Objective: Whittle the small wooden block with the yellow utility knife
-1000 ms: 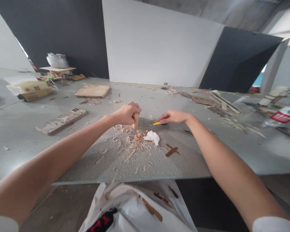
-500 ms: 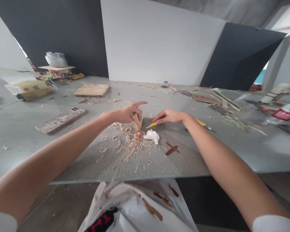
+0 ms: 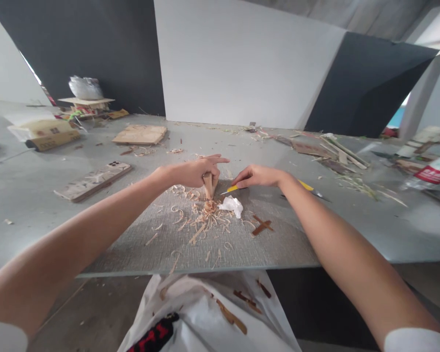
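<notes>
My left hand (image 3: 206,171) grips a small pale wooden block (image 3: 210,186) that stands on the textured mat (image 3: 275,249); one or two of its fingers stretch out to the right. Just to the right, my right hand (image 3: 254,176) holds a yellow craft knife (image 3: 233,188), its blade pointing left toward the foot of the block. Curled wood shavings (image 3: 209,207) are heaped below the block, beside a crumpled white tissue (image 3: 232,206). Two brown strips (image 3: 262,225) lie crossed on the mat to the right.
A phone (image 3: 94,181) and a flat wooden board (image 3: 140,134) lie at the left. Beyond my right wrist is another yellow tool (image 3: 306,186). Wood scraps (image 3: 342,151) and a bottle with a red label (image 3: 435,172) are at the right.
My left hand and the block have shifted slightly to the right, and the block looks turned more upright. My right hand with the knife has hardly moved.
</notes>
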Action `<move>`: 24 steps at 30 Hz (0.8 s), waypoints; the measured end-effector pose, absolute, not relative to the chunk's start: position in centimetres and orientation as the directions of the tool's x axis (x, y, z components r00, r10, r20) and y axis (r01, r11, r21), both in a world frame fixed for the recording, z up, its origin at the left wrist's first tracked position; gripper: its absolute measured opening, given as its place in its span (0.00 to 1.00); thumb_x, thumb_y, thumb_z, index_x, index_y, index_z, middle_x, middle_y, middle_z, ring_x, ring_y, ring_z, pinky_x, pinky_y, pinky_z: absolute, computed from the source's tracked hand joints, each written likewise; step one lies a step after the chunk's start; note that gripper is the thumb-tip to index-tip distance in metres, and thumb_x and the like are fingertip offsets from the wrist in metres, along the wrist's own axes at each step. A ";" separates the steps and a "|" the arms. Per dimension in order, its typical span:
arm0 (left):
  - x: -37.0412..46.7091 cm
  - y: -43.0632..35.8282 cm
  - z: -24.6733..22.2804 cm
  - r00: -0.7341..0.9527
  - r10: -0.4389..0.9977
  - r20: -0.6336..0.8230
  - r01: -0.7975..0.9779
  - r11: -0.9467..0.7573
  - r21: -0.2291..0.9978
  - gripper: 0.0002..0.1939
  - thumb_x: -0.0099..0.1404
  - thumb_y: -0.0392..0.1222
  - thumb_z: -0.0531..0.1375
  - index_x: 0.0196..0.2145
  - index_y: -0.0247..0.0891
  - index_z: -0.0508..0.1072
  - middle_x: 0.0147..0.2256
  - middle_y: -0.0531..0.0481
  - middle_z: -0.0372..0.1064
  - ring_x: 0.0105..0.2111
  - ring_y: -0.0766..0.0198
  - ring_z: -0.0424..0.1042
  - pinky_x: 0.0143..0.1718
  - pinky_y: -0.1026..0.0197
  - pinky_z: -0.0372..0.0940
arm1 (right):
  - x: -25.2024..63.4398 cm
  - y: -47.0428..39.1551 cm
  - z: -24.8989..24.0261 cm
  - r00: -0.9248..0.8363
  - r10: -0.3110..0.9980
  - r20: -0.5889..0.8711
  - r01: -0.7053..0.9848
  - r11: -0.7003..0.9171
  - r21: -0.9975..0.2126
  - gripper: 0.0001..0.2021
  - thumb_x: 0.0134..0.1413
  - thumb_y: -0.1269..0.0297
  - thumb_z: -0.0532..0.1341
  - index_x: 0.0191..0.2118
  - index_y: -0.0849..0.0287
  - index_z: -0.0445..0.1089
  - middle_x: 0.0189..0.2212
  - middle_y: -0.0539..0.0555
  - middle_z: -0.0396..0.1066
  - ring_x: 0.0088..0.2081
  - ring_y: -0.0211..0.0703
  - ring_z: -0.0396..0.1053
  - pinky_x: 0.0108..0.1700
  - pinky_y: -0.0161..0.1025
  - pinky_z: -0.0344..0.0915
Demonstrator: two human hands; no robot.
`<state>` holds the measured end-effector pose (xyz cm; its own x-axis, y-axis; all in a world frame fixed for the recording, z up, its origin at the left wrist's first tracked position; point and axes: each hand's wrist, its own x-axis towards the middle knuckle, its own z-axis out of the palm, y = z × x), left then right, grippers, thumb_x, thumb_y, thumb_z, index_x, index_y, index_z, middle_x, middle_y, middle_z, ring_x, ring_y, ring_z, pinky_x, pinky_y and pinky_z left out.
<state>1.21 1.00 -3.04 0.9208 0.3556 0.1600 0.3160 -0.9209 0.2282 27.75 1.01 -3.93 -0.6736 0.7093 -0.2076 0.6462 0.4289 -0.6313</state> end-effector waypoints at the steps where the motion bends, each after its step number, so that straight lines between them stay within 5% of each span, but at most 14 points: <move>1: 1.3 1.0 -3.1 0.920 0.356 0.166 0.315 -0.921 0.231 0.17 0.47 0.22 0.52 0.30 0.39 0.72 0.64 0.56 0.43 0.65 0.56 0.37 0.57 0.53 0.55 | 27.7 1.0 -3.9 -0.668 0.715 -0.205 0.649 0.426 -0.630 0.21 0.45 0.48 0.62 0.44 0.53 0.75 0.42 0.51 0.74 0.46 0.48 0.67 0.47 0.40 0.60; 5: 1.5 1.1 -3.2 0.922 0.339 0.187 0.293 -0.927 0.236 0.17 0.47 0.22 0.52 0.30 0.39 0.72 0.62 0.54 0.50 0.65 0.58 0.36 0.60 0.51 0.50 | 27.5 0.9 -3.9 -0.648 0.732 -0.209 0.668 0.414 -0.618 0.22 0.45 0.47 0.62 0.43 0.53 0.76 0.41 0.52 0.74 0.44 0.49 0.67 0.46 0.41 0.59; 11: 1.6 0.8 -3.3 0.917 0.339 0.210 0.284 -0.925 0.251 0.17 0.45 0.22 0.52 0.29 0.37 0.72 0.63 0.51 0.47 0.65 0.55 0.36 0.60 0.49 0.49 | 27.1 0.8 -3.6 -0.616 0.750 -0.239 0.718 0.410 -0.563 0.23 0.45 0.46 0.61 0.44 0.55 0.75 0.37 0.51 0.75 0.40 0.46 0.66 0.42 0.39 0.58; 24: 1.9 0.5 -2.9 0.939 0.285 0.195 0.231 -0.938 0.258 0.14 0.47 0.24 0.51 0.25 0.39 0.70 0.44 0.49 0.71 0.65 0.59 0.38 0.63 0.47 0.42 | 25.7 1.5 -3.8 -0.611 0.739 -0.284 0.754 0.433 -0.494 0.22 0.45 0.44 0.60 0.39 0.54 0.77 0.33 0.50 0.74 0.36 0.44 0.66 0.37 0.37 0.58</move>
